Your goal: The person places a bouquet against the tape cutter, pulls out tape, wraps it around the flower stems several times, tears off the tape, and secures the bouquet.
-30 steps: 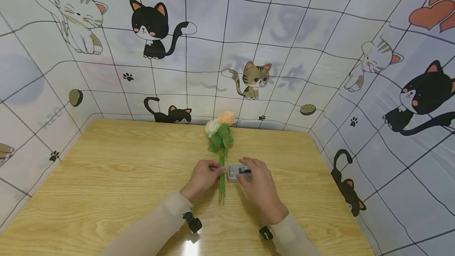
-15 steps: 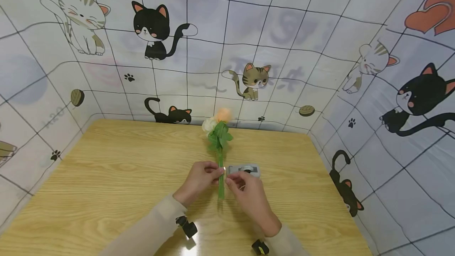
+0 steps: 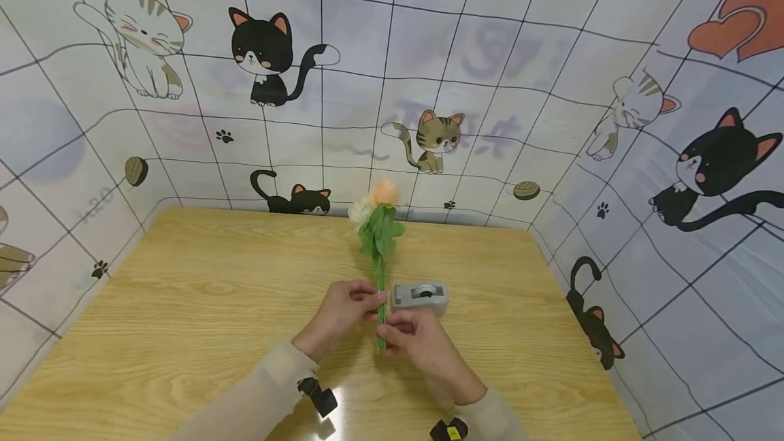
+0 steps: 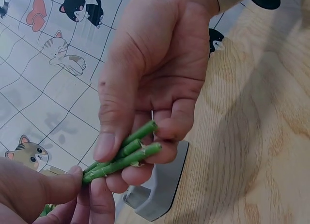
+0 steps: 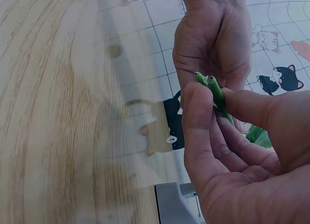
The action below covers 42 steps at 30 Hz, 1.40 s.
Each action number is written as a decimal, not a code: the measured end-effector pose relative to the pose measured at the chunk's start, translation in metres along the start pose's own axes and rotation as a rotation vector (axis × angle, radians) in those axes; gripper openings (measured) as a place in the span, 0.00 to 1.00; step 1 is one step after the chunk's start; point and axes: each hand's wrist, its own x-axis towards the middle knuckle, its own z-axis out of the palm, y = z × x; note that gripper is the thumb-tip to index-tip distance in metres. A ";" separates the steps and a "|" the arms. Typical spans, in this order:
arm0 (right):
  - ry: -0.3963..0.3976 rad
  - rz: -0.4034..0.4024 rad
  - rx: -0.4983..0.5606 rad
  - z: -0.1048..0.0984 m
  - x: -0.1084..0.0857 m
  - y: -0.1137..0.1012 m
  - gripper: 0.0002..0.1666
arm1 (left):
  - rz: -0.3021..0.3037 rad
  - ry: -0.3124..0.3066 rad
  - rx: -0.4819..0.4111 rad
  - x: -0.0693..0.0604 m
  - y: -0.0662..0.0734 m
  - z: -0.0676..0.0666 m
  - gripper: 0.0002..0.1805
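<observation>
A small bunch of artificial flowers, with an orange bloom (image 3: pixel 384 192), a whitish bloom (image 3: pixel 360 211) and green leaves (image 3: pixel 381 231), points toward the back wall. My left hand (image 3: pixel 339 312) pinches its green stems midway. Lower down, near the cut ends, my right hand (image 3: pixel 429 349) pinches the stems (image 4: pixel 127 158) between thumb and fingers. In the right wrist view the stem tips (image 5: pixel 209 81) poke out beside the right fingers. A grey tape dispenser (image 3: pixel 420 297) lies just right of the stems, behind my right hand.
The wooden table (image 3: pixel 233 271) ends at a wall sheet (image 3: pixel 343 101) printed with cats and grid lines. Another stretch of that sheet (image 3: pixel 704 305) runs along the right side.
My right hand has left the tape dispenser, moved left and toward me, and taken hold of the lower stems. The left hand keeps its pinch, shifted slightly left.
</observation>
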 end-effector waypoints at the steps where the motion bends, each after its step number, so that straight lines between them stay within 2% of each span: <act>1: -0.012 0.008 0.012 0.000 -0.001 0.001 0.20 | -0.001 0.000 -0.002 -0.001 0.000 0.000 0.14; 7: -0.058 0.044 0.067 0.001 -0.002 0.002 0.21 | -0.008 -0.012 -0.011 -0.006 -0.001 -0.003 0.18; 12: -0.053 0.033 0.081 0.004 -0.002 0.001 0.21 | -0.024 -0.046 -0.042 -0.009 -0.006 -0.008 0.19; 21: -0.031 -0.011 0.021 0.006 0.002 0.003 0.20 | -0.058 -0.081 -0.054 -0.005 -0.003 -0.012 0.18; 25: -0.051 0.002 0.032 0.005 0.004 0.004 0.21 | -0.072 -0.086 -0.053 -0.004 -0.002 -0.013 0.17; 29: -0.093 0.012 0.067 0.005 0.006 0.004 0.25 | -0.067 -0.085 -0.039 -0.004 -0.002 -0.016 0.17; 33: -0.127 0.015 0.087 0.004 0.008 0.005 0.25 | -0.058 -0.098 -0.031 -0.003 -0.002 -0.018 0.16; 42: -0.131 0.034 0.127 0.004 0.011 0.006 0.25 | -0.056 -0.093 -0.045 -0.001 -0.006 -0.019 0.17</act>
